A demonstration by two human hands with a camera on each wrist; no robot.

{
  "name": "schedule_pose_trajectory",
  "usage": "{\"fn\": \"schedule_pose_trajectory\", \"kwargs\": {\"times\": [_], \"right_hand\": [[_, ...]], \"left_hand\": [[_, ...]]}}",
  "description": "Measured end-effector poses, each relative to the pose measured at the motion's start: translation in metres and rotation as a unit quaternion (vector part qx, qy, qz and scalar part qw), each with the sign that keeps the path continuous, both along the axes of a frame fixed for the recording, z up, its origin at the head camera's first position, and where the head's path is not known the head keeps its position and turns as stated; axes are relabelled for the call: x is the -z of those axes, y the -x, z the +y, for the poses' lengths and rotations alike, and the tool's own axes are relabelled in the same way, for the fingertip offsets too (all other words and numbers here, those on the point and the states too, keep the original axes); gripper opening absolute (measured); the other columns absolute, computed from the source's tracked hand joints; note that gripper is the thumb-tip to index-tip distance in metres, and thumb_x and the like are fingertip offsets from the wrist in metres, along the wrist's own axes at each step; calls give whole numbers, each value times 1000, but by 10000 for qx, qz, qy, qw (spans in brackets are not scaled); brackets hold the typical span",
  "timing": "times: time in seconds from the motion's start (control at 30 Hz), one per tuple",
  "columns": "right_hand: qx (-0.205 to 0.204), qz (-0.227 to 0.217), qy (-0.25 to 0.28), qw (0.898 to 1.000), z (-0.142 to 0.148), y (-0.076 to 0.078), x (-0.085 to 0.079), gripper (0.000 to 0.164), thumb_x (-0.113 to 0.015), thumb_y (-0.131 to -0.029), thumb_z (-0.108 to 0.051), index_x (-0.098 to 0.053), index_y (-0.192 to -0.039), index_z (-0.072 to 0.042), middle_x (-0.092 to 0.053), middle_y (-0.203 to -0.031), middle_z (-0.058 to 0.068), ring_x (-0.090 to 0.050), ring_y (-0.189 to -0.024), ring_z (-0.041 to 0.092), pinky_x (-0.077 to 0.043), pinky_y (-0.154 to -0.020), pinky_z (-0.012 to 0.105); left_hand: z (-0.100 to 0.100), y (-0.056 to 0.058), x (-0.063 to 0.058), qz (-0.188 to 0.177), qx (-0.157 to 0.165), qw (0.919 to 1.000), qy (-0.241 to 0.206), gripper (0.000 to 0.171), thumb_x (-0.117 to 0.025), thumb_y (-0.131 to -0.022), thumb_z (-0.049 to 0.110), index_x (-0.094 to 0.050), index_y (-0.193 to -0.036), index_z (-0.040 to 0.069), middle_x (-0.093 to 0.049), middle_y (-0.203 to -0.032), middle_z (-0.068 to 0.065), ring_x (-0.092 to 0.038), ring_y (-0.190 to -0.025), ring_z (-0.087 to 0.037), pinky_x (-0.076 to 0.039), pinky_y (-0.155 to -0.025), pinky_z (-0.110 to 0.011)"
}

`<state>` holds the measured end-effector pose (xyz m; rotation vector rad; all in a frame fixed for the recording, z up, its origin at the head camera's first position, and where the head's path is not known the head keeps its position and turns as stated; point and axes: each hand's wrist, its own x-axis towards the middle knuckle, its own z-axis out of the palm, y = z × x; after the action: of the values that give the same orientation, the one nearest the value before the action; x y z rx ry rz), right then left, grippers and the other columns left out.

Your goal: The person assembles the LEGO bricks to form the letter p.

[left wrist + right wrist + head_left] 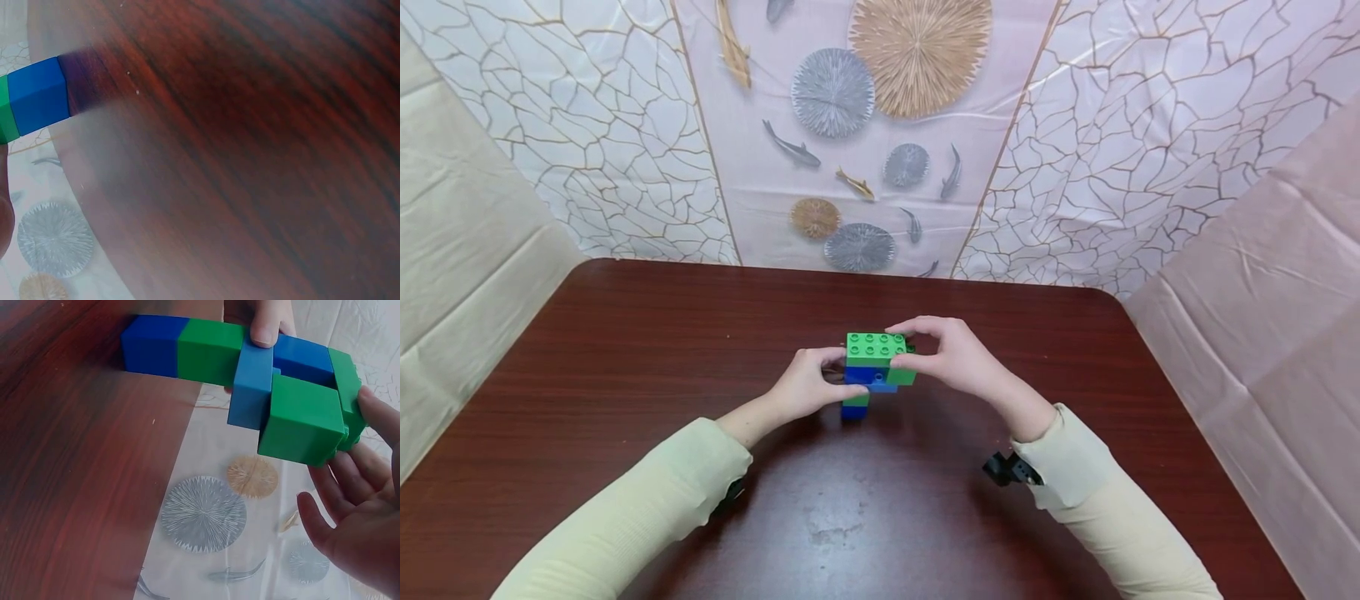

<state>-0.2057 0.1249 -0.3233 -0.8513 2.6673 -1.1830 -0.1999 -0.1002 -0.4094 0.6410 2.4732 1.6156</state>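
A tower of toy building bricks stands on the table in the head view. At its foot is a dark blue brick, with a green brick over it. Above these a light blue brick juts sideways, carrying a blue brick and a second green brick. A long studded green brick tops everything. My left hand grips the tower from the left at mid-height, thumb in front. With thumb and fingers, my right hand pinches the top brick's right end.
The dark reddish-brown table reflects light and has a worn patch near the front. Behind it hangs a patterned cloth, and pale cloth walls close in both sides. A black wrist device sits below the right sleeve.
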Motion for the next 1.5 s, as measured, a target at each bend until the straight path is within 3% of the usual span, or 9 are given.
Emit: {"fn": "schedule_pose_trajectory", "kwargs": {"times": [0.37, 0.73, 0.87, 1.03, 1.2, 1.5], "right_hand": [[-139, 435, -446, 9980, -5, -1, -2, 38, -75, -79, -20, -67, -113, -7, -69, -110, 8, -62, -99, 19, -50, -91, 40], [-226, 297, -70, 9993, -2, -1, 7, 35, -73, -81, -17, -65, -115, -9, -67, -109, 6, -61, -95, 17, -50, -89, 40], [-277, 264, -3, 9993, 1, -1, 10, 38, -73, -82, -15, -63, -118, -8, -67, -108, 6, -60, -94, 17, -51, -86, 39], [-306, 227, -70, 9992, 2, -1, 12, 43, -73, -81, -14, -60, -122, -9, -66, -110, 7, -58, -92, 17, -52, -84, 36], [-306, 224, -16, 9993, 2, -2, 12, 44, -73, -80, -13, -60, -122, -9, -65, -110, 8, -58, -92, 18, -51, -84, 38], [-280, 163, 43, 9995, 3, -1, 10, 45, -73, -81, -14, -59, -124, -8, -65, -110, 8, -60, -93, 20, -52, -83, 35]], "left_hand": [[-4, -2, 2, 22, -71, 10000, -24, 41, -78, -76, 19, -65, -112, 5, -71, -101, -10, -69, -92, -19, -56, -81, -31], [-2, -4, 2, -58, 15, 10000, -1, 44, -76, -78, 20, -62, -117, 5, -70, -104, -10, -67, -95, -20, -55, -84, -32], [-2, -3, 3, 232, 310, 9976, 575, 45, -75, -80, 21, -60, -119, 5, -70, -105, -8, -66, -98, -18, -53, -87, -34], [-7, -5, 12, 347, 513, 9865, 1516, 38, -74, -80, 20, -62, -113, 5, -71, -101, -5, -66, -92, -13, -53, -83, -30], [-9, -6, 16, 304, 527, 9859, 1561, 29, -74, -80, 17, -65, -105, 4, -71, -96, -6, -67, -87, -13, -54, -79, -29], [-5, -9, 13, 222, 575, 9876, 1445, 33, -70, -84, 17, -63, -112, 1, -70, -100, -8, -66, -92, -17, -54, -81, -32]]}}
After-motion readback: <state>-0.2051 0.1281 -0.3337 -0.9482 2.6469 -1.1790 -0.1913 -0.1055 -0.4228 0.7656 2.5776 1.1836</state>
